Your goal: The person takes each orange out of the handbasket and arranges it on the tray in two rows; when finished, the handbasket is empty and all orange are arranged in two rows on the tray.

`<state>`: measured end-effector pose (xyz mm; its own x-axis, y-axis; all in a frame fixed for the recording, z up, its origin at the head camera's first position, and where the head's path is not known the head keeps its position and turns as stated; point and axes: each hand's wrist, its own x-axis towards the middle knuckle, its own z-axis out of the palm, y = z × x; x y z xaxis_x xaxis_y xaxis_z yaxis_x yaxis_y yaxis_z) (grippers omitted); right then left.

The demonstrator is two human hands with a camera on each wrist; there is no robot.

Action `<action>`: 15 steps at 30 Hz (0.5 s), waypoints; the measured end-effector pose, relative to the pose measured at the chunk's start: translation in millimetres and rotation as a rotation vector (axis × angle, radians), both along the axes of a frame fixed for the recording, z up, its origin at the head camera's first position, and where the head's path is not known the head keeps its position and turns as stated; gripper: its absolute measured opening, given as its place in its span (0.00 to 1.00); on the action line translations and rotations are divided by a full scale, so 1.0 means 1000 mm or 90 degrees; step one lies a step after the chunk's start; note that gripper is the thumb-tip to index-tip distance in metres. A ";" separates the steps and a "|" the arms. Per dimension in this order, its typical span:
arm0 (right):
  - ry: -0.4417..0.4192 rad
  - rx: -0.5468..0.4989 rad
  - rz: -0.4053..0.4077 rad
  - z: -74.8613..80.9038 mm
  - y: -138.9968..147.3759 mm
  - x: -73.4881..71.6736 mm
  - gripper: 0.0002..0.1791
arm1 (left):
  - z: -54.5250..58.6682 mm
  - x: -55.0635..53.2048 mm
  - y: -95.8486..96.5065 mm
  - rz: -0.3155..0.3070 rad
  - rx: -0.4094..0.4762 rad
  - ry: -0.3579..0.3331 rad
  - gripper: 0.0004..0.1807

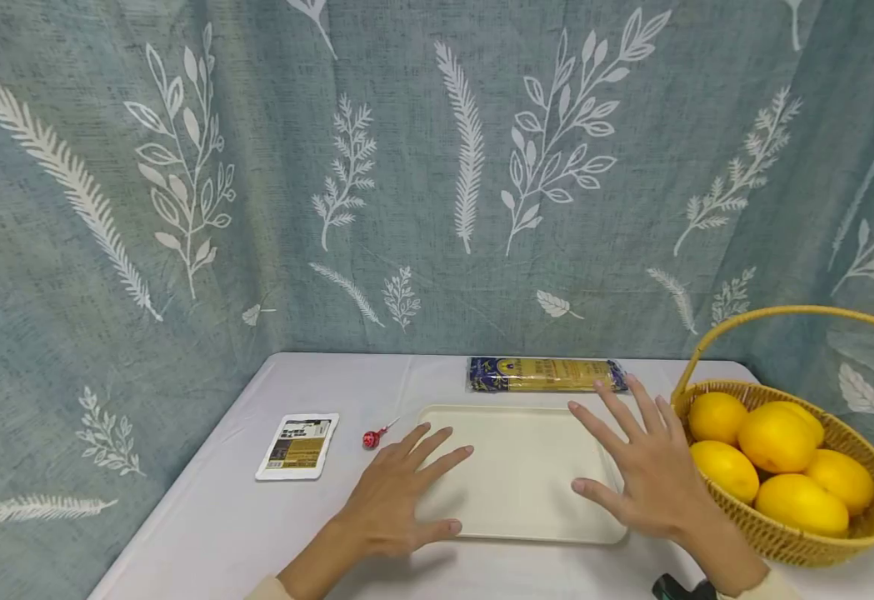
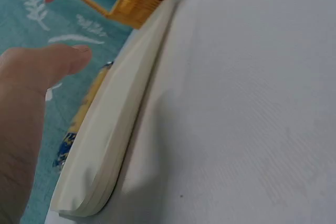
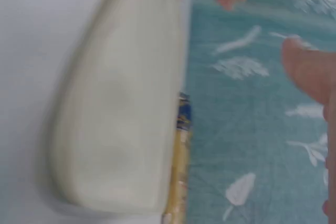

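Left hand [image 1: 399, 504] and right hand [image 1: 654, 479] hover spread wide, holding nothing. Swinging right, I could bump the wicker basket [image 1: 785, 543] at lower right; sliding the cream tray [image 1: 519, 471] at lower centre leftward might set the lollipop [image 1: 372, 439] rolling.

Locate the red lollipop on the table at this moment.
In the head view, the red lollipop lies left of centre on the white tablecloth, between the flat white package and the cream tray, near the left hand.
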<state>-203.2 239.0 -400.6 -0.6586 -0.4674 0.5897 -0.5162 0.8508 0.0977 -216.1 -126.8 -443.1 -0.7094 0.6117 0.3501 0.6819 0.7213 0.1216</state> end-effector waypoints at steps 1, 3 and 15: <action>0.001 -0.012 -0.005 0.002 0.001 -0.001 0.45 | 0.000 0.000 -0.001 0.007 0.018 -0.013 0.47; 0.001 -0.038 -0.016 0.007 0.003 -0.003 0.45 | -0.001 -0.001 -0.003 0.021 0.054 -0.039 0.47; 0.065 -0.285 -0.042 0.028 0.024 -0.014 0.36 | -0.014 -0.007 -0.014 0.056 0.159 -0.071 0.46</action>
